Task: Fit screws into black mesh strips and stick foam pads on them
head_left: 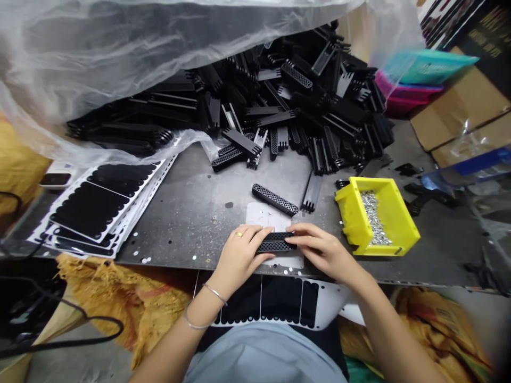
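Observation:
Two long black plastic pieces with a lattice pattern [275,245] lie side by side near the table's front edge. My left hand [239,254] is closed on their left end, thumb along the near side and fingers along the far side. At the right end, the fingertips of my right hand [321,249] close on the same pieces. Parts of both ends are hidden by my fingers. Just beyond my hands lies another black lattice piece [275,199], and beside it a smooth black piece with prongs [312,192].
A big pile of black plastic pieces [275,106] covers the back, partly under clear plastic sheeting [120,48]. To the right stands a yellow bin [403,229] with small shiny metal parts [374,218]. Sheets of black stickers [90,210] lie left; another sheet [239,303] rests on my lap.

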Available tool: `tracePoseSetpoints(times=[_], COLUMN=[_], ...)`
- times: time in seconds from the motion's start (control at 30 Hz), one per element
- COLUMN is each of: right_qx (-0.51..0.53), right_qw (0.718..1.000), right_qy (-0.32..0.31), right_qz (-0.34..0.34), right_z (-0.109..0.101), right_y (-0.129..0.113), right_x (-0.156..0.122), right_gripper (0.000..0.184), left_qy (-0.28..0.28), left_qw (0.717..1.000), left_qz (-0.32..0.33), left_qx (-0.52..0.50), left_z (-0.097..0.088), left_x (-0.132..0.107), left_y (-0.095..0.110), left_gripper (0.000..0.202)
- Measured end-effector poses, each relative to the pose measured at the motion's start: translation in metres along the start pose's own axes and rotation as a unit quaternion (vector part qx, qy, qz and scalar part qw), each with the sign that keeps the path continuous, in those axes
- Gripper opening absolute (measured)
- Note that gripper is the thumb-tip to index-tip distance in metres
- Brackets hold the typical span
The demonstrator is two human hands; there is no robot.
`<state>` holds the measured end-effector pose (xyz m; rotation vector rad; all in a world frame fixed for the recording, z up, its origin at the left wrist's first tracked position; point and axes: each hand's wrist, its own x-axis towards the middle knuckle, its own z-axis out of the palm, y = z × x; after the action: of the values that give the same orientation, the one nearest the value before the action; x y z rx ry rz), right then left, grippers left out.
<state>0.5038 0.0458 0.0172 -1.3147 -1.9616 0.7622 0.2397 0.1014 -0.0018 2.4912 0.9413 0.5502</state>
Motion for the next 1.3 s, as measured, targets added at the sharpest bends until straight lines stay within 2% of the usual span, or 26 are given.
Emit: tracePoseSetpoints(times=[0.03,0.17,0.2,0.27,0.33,0.37,0.43,0.47,0.53,0.6,0.67,0.73,0.83,0.9,0.97,1.07,1.2,1.3], right_qx=[0.002,-0.092,-0.121,-0.142,-0.108,-0.083,-0.045,-0.046,-0.102,-0.182,-0.220,-0.185,-0.016,0.109,0.169,0.150,0.009,-0.006], right_qw=[1.000,0.986,0.983,0.986,0.991,0.990,0.988,0.989,0.987,0.961,0.944,0.958,0.989,0.983,0.971,0.975,0.997,0.999], right_qy=[0.002,0.110,0.100,0.028,-0.063,-0.104,-0.142,-0.122,-0.025,0.076,0.099,0.068,0.023,0.009,-0.001,-0.010,-0.006,-0.047], right_qz=[0.009,0.087,0.096,0.086,0.053,0.040,0.043,0.063,0.123,0.192,0.227,0.209,0.147,0.147,0.169,0.166,0.080,0.016], right_z=[-0.004,-0.004,-0.002,0.002,0.000,-0.004,-0.015,-0.022,-0.033,-0.038,-0.033,-0.023,-0.009,-0.005,-0.005,-0.008,-0.009,-0.002], right_y=[-0.001,0.000,0.000,-0.001,-0.003,-0.005,-0.006,-0.005,0.001,0.010,0.017,0.020,0.020,0.021,0.024,0.027,0.025,0.021], right_x=[0.005,0.044,0.055,0.070,0.073,0.071,0.063,0.061,0.061,0.069,0.077,0.080,0.073,0.066,0.061,0.062,0.076,0.093], right_gripper=[0.034,0.032,0.034,0.035,0.035,0.035,0.034,0.034,0.037,0.036,0.034,0.033,0.036,0.033,0.030,0.028,0.029,0.017], left_qy=[0.000,0.017,0.037,0.090,0.123,0.118,0.079,0.060,0.040,0.041,0.044,0.045,0.057,0.074,0.087,0.087,0.082,0.087], left_qw=[1.000,0.999,0.999,0.994,0.989,0.990,0.995,0.995,0.993,0.991,0.991,0.991,0.991,0.989,0.987,0.987,0.987,0.988], left_qz=[-0.008,-0.028,-0.036,-0.061,-0.077,-0.072,-0.051,-0.044,-0.044,-0.050,-0.051,-0.053,-0.073,-0.093,-0.106,-0.111,-0.113,-0.115], left_qx=[-0.003,0.003,0.008,0.025,0.032,0.019,-0.034,-0.064,-0.103,-0.113,-0.115,-0.114,-0.101,-0.089,-0.080,-0.078,-0.075,-0.055], left_z=[0.001,0.009,0.010,0.012,0.011,0.011,0.009,0.008,0.006,0.005,0.004,0.006,0.010,0.012,0.014,0.015,0.014,0.014], left_x=[0.001,0.005,0.005,0.003,0.002,0.002,0.003,0.004,0.006,0.008,0.007,0.005,0.001,-0.001,-0.002,-0.001,-0.001,-0.002], left_y=[0.001,0.009,0.010,0.010,0.005,0.002,-0.003,-0.005,-0.007,-0.007,-0.006,-0.004,-0.003,-0.002,-0.001,-0.001,-0.001,-0.001], left_gripper=[0.051,0.046,0.051,0.073,0.096,0.099,0.088,0.079,0.064,0.060,0.061,0.066,0.089,0.111,0.128,0.137,0.137,0.139])
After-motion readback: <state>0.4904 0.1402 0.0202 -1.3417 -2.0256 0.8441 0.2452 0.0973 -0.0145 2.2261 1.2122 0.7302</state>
